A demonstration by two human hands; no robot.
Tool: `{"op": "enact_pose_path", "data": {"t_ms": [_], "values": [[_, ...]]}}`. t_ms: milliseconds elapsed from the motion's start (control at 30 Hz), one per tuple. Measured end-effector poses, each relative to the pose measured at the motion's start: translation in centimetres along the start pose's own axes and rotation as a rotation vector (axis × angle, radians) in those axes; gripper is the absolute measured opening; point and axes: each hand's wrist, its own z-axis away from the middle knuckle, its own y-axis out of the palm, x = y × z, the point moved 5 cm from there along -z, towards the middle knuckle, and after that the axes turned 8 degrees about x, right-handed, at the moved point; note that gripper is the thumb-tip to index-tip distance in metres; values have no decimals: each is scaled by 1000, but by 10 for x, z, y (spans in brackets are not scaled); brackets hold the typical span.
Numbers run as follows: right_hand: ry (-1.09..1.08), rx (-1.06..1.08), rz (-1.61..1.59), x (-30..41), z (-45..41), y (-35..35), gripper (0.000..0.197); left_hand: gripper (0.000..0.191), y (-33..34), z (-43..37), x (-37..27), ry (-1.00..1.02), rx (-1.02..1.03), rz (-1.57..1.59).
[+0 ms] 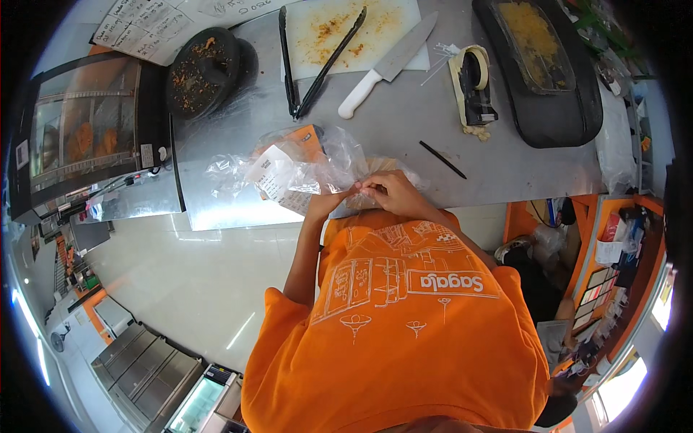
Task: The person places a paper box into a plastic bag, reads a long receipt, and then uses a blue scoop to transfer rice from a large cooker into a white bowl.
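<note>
At the front edge of the steel table, my left hand pinches the gathered plastic of a clear plastic bag. The fingertips of my right hand meet it at the same spot, also closed on the plastic. Left of my hands, an orange box shows through crumpled clear plastic. A printed paper slip lies over it and bears writing. Partly hidden behind my right hand is a brown box in clear plastic. Exactly how the plastic is twisted between my fingers cannot be made out.
Black tongs and a white-handled knife rest across a stained cutting board. A tape dispenser, black pen and black tray lie to the right. A dark round lid and glass display cabinet stand left.
</note>
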Motion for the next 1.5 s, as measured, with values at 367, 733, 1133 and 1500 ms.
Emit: {"op": "enact_pose_path", "data": {"t_ms": [367,733,1133,1500], "values": [[-31,-54,166,-3,1,2,14,58,15,12,-45,-125,65,-7],[48,25,-62,-2,1,5,14,85,7,3,-14,-14,123,-21],[54,163,24,0,-6,2,7,36,-2,-2,3,241,140,-245],[-21,61,204,6,3,8,7,32,2,3,-1,297,115,-199]]}}
